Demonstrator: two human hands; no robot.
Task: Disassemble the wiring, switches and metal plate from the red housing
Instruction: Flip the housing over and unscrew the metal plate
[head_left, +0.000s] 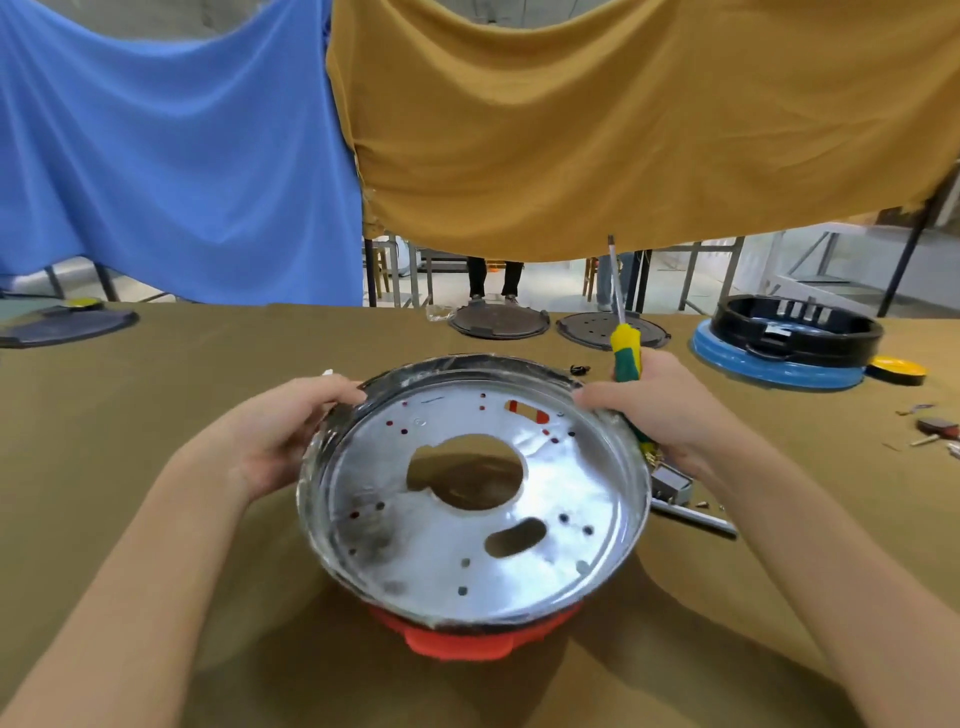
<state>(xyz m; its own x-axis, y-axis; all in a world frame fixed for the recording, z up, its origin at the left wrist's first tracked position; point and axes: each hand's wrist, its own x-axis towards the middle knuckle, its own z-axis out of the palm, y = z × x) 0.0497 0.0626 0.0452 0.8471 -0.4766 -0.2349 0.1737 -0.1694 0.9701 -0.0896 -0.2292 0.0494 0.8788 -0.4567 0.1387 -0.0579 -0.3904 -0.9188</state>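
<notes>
You're at the plate step: your left hand (291, 436) grips the left rim of the metal plate (472, 493), your right hand (670, 415) pinches the right rim while clutching the screwdriver (626, 358). The plate sits tilted over the red housing (457, 642), near centre of the table (156, 364). Next, I'd judge, lift it evenly clear and set it aside.
</notes>
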